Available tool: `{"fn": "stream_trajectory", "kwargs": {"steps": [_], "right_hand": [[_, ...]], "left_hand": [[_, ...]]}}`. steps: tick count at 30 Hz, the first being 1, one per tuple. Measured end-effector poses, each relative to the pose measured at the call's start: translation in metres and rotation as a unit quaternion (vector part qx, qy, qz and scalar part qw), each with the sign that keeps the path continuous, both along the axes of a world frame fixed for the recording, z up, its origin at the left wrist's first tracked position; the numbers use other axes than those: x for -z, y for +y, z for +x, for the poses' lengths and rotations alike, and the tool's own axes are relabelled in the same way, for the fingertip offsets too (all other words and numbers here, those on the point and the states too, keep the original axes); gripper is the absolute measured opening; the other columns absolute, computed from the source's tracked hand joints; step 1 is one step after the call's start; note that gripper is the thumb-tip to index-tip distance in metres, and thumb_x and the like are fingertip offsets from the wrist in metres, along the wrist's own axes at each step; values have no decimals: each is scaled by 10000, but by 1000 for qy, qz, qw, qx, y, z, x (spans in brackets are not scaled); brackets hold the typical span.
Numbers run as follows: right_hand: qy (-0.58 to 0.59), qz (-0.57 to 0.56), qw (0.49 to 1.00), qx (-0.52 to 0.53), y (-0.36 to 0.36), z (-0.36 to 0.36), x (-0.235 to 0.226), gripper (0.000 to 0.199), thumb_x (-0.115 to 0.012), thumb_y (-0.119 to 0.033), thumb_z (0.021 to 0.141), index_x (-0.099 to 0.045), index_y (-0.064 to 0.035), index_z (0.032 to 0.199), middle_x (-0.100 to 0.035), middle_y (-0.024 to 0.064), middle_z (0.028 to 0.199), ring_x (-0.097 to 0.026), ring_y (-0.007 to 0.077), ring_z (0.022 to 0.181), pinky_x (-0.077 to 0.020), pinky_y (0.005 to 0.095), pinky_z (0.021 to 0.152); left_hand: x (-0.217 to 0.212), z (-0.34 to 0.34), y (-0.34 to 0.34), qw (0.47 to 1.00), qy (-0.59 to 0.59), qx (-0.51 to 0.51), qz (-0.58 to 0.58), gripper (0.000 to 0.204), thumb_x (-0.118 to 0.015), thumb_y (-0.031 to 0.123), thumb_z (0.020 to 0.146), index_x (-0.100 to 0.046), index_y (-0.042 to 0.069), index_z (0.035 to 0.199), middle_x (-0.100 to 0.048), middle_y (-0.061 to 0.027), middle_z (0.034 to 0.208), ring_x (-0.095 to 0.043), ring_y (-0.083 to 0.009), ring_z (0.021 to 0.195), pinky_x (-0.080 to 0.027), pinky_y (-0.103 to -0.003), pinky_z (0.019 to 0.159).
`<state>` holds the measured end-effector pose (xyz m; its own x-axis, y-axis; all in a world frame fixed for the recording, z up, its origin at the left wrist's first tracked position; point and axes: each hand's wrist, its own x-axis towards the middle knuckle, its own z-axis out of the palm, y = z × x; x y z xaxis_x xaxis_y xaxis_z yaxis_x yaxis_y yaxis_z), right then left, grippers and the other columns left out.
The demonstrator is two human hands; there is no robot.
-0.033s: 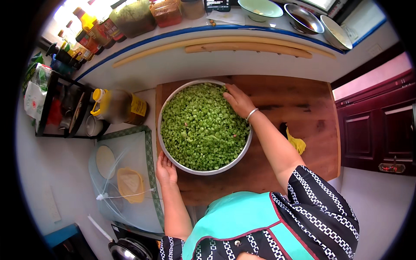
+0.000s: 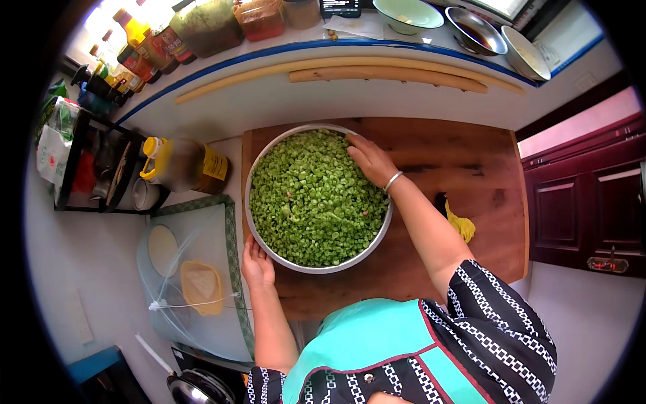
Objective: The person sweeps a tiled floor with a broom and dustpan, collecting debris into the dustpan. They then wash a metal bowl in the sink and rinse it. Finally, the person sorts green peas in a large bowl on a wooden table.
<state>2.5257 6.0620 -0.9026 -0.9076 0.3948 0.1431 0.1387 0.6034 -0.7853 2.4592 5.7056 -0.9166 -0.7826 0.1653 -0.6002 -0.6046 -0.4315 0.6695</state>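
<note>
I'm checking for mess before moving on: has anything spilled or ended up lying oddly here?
No spill shows: the chopped greens all sit inside the bowl on the board. The one odd thing is a bottle lying on its side left of the bowl, with no leak visible.

Bowl (image 2: 269, 250) rim part-hidden under right hand (image 2: 372, 161)
</note>
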Motion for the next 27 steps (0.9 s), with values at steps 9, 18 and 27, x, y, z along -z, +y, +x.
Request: {"fn": "stream_trajectory", "kwargs": {"steps": [9,18,27], "right_hand": [[36,-265,955,127,29,4,38,509,-443,-410,897,-515,11,1175,-533,149,1199,-481,236,1141,-351,297,949],[20,-237,962,132,28,13,36,536,-425,-414,901,-505,40,1174,-521,159,1213,-470,232,1153,-332,291,965],[-20,-274,950,149,15,16,17,527,-406,-400,914,-499,45,1180,-523,152,1207,-472,226,1146,-338,297,961]], "left_hand": [[2,-1,24,998,48,-28,12,355,-334,140,943,-395,-31,1248,-457,-146,1236,-446,-236,1130,-371,-349,966],[8,-16,23,999,38,-27,0,345,-334,124,949,-393,-50,1241,-490,-156,1199,-490,-239,1086,-418,-351,927],[-6,-12,19,999,-27,-38,-23,321,-383,115,934,-421,-46,1209,-512,-138,1163,-495,-233,1074,-414,-351,932]]}}
